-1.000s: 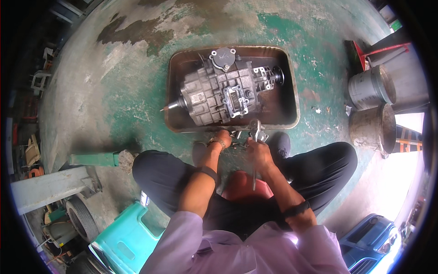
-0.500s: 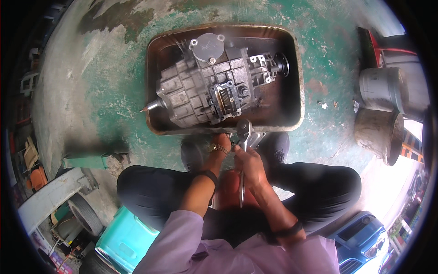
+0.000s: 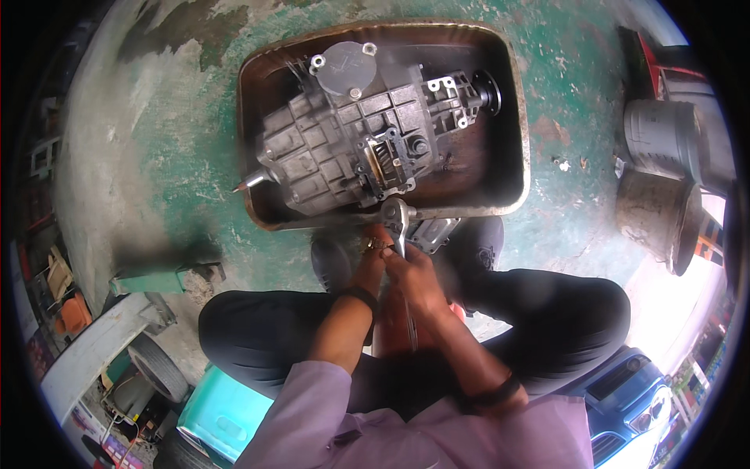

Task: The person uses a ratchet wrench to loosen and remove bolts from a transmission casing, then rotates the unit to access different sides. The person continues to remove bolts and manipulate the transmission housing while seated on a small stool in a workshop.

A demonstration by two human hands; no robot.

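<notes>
My right hand is closed around the handle of a ratchet wrench, its round head pointing away from me at the pan's near rim. Just left of it is my left hand, wearing a metal bracelet; its fingers are mostly hidden, so what they hold I cannot make out. A grey cast-metal cover shows beyond my right hand, between my shoes. Past both hands lies a gearbox with an open window in its side, in a rusty metal pan.
Two cylindrical buckets, one grey and one brownish, stand at the right. A green metal piece is on the floor at the left. Behind me are a turquoise car body and a blue one.
The ratchet wrench and my right hand have moved left, up against my left wrist. More of the cast-metal cover now shows. The pan appears slightly larger and higher in the view.
</notes>
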